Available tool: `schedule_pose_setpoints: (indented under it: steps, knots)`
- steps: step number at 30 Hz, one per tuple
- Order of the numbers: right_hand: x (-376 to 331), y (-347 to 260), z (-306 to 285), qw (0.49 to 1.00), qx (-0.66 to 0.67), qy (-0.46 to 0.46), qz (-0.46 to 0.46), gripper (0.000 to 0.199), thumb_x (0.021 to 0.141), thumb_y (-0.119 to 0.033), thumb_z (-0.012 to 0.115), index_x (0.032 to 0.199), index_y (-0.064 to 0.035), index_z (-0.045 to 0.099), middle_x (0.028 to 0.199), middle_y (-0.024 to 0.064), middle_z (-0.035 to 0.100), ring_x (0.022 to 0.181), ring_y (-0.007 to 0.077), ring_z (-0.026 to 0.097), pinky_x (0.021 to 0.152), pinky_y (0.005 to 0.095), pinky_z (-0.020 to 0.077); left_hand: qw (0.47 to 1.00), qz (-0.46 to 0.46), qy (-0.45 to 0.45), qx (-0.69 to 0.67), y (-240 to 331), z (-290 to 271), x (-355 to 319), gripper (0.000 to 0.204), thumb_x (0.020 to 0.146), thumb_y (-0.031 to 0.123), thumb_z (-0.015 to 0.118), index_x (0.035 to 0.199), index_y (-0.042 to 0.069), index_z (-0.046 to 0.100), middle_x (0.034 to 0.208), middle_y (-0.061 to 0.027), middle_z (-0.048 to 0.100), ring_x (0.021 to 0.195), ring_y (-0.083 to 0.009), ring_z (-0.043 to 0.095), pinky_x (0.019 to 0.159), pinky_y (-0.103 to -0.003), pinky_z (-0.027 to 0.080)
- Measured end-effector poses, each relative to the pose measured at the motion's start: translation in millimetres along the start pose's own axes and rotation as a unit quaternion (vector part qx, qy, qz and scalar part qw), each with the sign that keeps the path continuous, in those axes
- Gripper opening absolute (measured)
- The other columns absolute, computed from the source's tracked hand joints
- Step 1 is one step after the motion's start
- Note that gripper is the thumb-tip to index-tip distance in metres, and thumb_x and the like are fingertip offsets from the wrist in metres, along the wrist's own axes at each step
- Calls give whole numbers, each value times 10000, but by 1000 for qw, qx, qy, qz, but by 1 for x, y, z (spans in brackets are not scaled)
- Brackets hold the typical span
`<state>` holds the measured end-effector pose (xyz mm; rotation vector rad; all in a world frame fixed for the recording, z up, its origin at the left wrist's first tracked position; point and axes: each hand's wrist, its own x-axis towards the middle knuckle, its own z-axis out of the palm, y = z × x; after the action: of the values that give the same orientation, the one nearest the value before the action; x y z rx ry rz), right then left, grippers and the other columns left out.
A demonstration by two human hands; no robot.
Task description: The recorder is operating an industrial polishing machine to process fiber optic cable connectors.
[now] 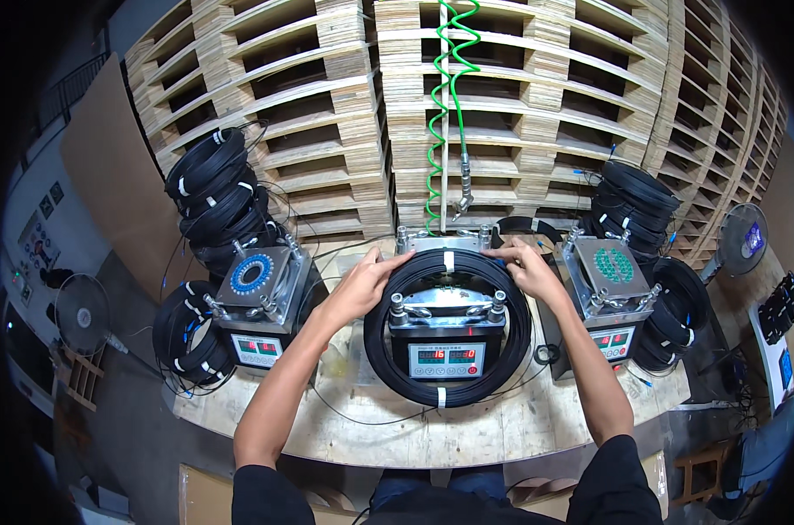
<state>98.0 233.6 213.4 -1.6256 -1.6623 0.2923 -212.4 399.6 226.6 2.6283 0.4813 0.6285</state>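
Note:
A large black cable coil (376,337) with white bands at its top and bottom rings the front of the middle curing machine (446,360). At its upper left, my left hand (362,284) grips the coil, index finger stretched along the top. My right hand (528,269) does the same at the upper right, thumb and lower fingers partly hidden. Inside the ring show the machine's metal clamp plate (440,322), its lit red digits and its button row. The machine's back part is covered by the coil's upper edge.
Similar machines stand at left (255,271) and right (611,267), with blue and green connector rings on top. Stacked black coils (213,188) flank both. A coiled green air hose (436,131) hangs before wooden pallets (300,96). Fans (82,315) stand at the sides.

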Motion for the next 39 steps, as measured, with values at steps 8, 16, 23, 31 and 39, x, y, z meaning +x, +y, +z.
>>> schedule_pose_setpoints:
  steps: [8,16,23,31,39]
  knots:
    - [-24,-51,25,993,-70,98,17,387,968,-216,549,1288,-12,619,1182,257,664,1061,379,666,955,401,490,998,-34,13,44,30,5,-12,541,986,303,550,1477,95,454,1232,-269,476,998,-428,590,934,-485,468]
    - [-11,-36,15,995,-67,76,21,305,962,-102,518,1221,-10,649,1011,254,696,965,408,669,893,417,506,975,-63,55,204,50,33,-4,750,910,439,656,1438,-21,386,1235,-272,559,1075,-453,577,950,-551,432]
    - [-14,-77,42,966,-224,75,103,505,896,-278,609,1314,5,572,1309,206,602,1183,388,580,975,472,481,978,-71,56,189,38,39,6,639,915,386,662,1336,-48,455,1154,-294,584,1029,-464,614,867,-558,482]
    - [-10,-58,40,965,-245,91,38,440,807,-163,752,1188,-9,596,1080,193,664,1053,380,633,862,484,521,976,-89,35,193,41,39,15,494,922,262,655,1269,-26,455,1134,-305,585,981,-485,634,835,-570,514]
    - [9,-87,3,965,-257,39,12,439,811,-101,770,1213,5,630,983,260,692,901,390,694,822,467,566,963,1,100,249,57,-1,10,493,965,356,602,1271,-7,468,1052,-264,611,915,-469,645,764,-548,531]
